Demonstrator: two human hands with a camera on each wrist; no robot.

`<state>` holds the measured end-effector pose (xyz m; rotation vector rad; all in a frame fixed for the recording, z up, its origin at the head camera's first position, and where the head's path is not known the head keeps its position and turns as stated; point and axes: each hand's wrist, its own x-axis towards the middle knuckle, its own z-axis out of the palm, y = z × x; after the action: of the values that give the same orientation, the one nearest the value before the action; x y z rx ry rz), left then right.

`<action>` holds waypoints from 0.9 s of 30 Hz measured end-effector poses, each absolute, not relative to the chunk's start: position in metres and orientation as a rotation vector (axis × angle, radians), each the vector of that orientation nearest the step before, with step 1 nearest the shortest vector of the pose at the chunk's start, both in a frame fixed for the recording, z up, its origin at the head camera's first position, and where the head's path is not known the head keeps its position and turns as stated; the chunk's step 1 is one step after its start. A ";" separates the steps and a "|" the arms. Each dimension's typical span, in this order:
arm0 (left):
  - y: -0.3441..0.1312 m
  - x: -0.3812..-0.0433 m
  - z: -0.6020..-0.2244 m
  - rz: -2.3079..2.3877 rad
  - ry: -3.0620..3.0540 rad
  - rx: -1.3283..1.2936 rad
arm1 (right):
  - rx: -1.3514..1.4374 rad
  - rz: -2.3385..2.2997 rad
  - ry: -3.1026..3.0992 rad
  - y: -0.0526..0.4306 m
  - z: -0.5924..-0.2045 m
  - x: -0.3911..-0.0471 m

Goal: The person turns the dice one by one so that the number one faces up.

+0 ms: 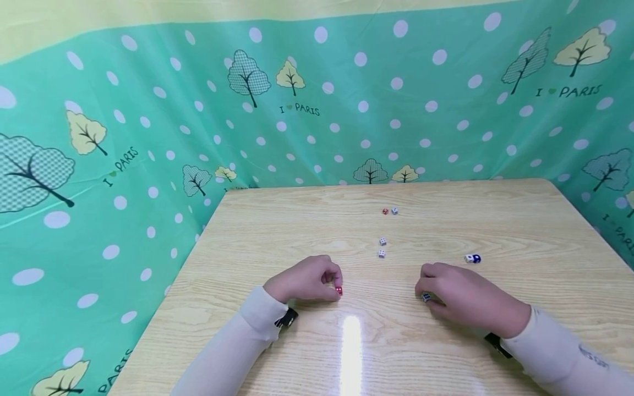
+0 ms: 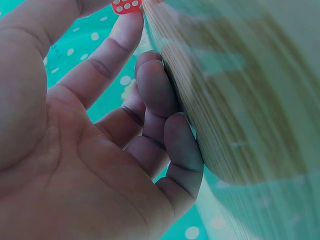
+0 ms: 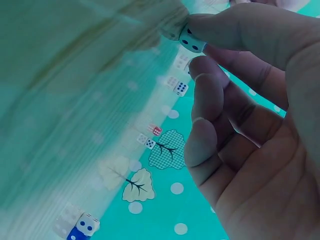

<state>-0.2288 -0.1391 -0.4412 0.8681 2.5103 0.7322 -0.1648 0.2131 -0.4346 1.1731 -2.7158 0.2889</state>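
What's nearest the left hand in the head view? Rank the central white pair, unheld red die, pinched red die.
1. Pinched red die, in the left hand.
2. Central white pair, ahead and right.
3. Unheld red die, right, farther back.

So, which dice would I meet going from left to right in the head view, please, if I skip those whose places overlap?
Red die in the left hand → far white die → pale die in the right hand → right white die → blue die.
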 end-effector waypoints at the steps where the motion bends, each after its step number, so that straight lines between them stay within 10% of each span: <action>1: -0.139 -0.229 -0.441 0.736 2.508 0.870 | 1.177 0.294 -2.720 0.213 -0.435 -0.165; 27: -0.140 -0.230 -0.443 0.743 2.507 0.877 | 1.092 0.453 -2.815 0.218 -0.432 -0.168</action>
<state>-0.2297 -0.1400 -0.4428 0.8772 2.5069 0.7425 -0.1683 0.2184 -0.4325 1.0916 -2.8150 0.4525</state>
